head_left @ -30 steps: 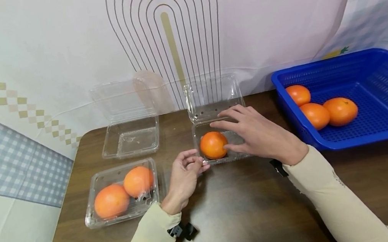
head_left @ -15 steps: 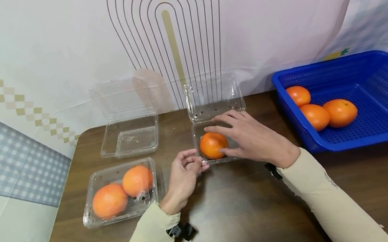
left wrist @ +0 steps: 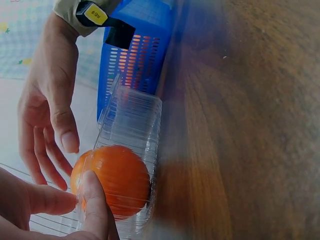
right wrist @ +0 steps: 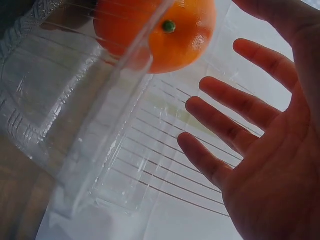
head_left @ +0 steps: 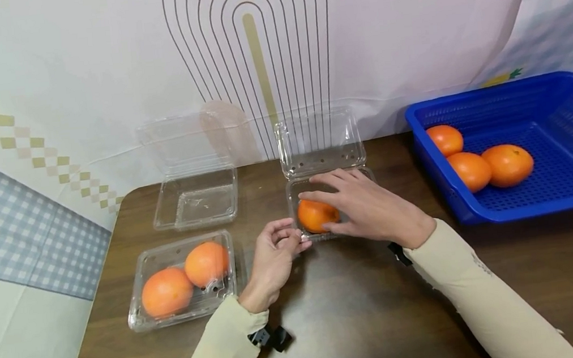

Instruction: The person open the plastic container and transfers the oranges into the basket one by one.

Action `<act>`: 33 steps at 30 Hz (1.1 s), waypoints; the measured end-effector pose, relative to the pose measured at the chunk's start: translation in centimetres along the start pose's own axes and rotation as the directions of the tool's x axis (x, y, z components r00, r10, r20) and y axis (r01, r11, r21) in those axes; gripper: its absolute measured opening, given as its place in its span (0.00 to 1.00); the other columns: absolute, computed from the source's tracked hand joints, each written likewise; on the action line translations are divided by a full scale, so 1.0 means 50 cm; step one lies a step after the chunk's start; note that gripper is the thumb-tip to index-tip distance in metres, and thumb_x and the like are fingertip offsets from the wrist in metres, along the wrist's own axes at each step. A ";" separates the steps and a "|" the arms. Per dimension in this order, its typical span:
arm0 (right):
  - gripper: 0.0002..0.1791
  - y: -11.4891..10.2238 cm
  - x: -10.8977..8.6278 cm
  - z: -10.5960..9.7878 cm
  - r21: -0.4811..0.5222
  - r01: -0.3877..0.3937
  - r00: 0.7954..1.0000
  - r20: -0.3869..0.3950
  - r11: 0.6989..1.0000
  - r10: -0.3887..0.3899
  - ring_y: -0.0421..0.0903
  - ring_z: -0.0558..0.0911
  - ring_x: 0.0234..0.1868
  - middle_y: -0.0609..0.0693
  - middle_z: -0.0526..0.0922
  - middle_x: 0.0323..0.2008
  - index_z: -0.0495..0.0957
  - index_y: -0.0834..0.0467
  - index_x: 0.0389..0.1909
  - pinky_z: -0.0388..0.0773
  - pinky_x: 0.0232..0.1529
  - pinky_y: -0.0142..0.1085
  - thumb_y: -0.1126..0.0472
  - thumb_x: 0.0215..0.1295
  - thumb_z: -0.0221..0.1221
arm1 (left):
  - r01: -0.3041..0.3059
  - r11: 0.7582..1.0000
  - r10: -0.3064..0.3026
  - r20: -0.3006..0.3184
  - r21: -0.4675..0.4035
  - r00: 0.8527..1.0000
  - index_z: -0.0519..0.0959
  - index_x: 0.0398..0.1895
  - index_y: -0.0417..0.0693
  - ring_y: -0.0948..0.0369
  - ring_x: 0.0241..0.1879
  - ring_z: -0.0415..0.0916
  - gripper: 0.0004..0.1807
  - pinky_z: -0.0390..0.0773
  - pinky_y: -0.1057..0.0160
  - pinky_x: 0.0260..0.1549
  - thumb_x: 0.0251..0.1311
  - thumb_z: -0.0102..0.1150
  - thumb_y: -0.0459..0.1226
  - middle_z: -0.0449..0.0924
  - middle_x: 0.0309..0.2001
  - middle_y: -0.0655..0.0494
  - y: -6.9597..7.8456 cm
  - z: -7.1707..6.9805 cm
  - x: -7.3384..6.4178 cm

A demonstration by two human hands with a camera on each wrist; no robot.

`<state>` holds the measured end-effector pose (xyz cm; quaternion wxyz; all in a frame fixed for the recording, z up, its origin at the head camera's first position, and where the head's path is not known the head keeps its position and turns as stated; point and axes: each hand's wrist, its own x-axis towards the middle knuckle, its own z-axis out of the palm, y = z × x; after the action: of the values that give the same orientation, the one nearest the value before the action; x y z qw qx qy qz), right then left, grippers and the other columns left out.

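A clear plastic clamshell box [head_left: 323, 159] stands with its lid up at the middle of the table, an orange [head_left: 315, 217] in the left part of its base. My left hand [head_left: 273, 257] pinches the box's front left rim between thumb and finger; the left wrist view shows the thumb [left wrist: 97, 200] at that rim. Over the orange hovers my right hand [head_left: 371, 208], its fingers spread and holding nothing. In the right wrist view its fingers [right wrist: 235, 100] look apart from the orange [right wrist: 185, 35].
Front left, a closed clamshell box [head_left: 138, 271] holds two oranges [head_left: 167, 292]. Behind it stands another lid-up box [head_left: 198, 201] with nothing in it. A blue plastic basket [head_left: 549, 204] with three oranges [head_left: 507, 165] is at the right. A printed cloth [head_left: 381, 34] hangs behind the table.
My right hand has moved left and slightly lower, covering more of the orange. The left hand stays on the box's rim, and the view has shifted slightly.
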<state>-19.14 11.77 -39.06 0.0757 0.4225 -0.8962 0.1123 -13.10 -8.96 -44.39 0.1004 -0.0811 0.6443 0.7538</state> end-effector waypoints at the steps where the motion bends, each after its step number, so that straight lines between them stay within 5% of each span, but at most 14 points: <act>1: 0.35 0.001 0.001 0.001 0.000 0.001 1.000 0.000 1.000 -0.001 0.57 0.73 0.67 0.56 0.73 0.69 0.74 0.46 0.69 0.73 0.69 0.59 0.46 0.61 0.72 | -0.002 1.000 0.002 0.001 -0.001 1.000 0.66 0.64 0.31 0.64 0.35 0.83 0.19 0.89 0.64 0.49 0.72 0.51 0.24 0.73 0.44 0.46 0.000 0.000 0.001; 8: 0.34 0.004 0.005 0.008 0.007 -0.016 0.999 0.037 1.000 0.016 0.58 0.72 0.68 0.56 0.72 0.70 0.73 0.45 0.70 0.72 0.70 0.59 0.46 0.63 0.70 | 0.009 1.000 -0.009 -0.010 0.009 1.000 0.67 0.64 0.32 0.64 0.35 0.83 0.20 0.89 0.59 0.52 0.72 0.52 0.25 0.73 0.44 0.47 -0.006 -0.002 0.000; 17: 0.34 0.003 0.001 0.005 -0.010 -0.025 0.999 0.048 1.000 0.026 0.58 0.72 0.68 0.56 0.70 0.71 0.71 0.43 0.72 0.72 0.70 0.59 0.50 0.65 0.69 | 0.003 1.000 -0.003 -0.001 -0.018 1.000 0.66 0.64 0.30 0.65 0.35 0.82 0.19 0.89 0.67 0.46 0.72 0.52 0.25 0.72 0.41 0.50 -0.003 0.004 0.002; 33: 0.33 -0.003 0.007 0.022 0.016 0.006 0.999 0.054 1.000 -0.007 0.59 0.72 0.69 0.58 0.71 0.71 0.75 0.44 0.69 0.73 0.67 0.59 0.51 0.62 0.71 | 0.003 1.000 -0.002 0.001 -0.003 1.000 0.66 0.63 0.30 0.65 0.35 0.83 0.19 0.89 0.66 0.47 0.72 0.52 0.24 0.72 0.42 0.49 0.000 0.002 -0.001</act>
<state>-19.28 11.12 -40.00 0.0483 0.4287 -0.8957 0.1078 -13.07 -8.88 -44.35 0.1015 -0.0818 0.6431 0.7546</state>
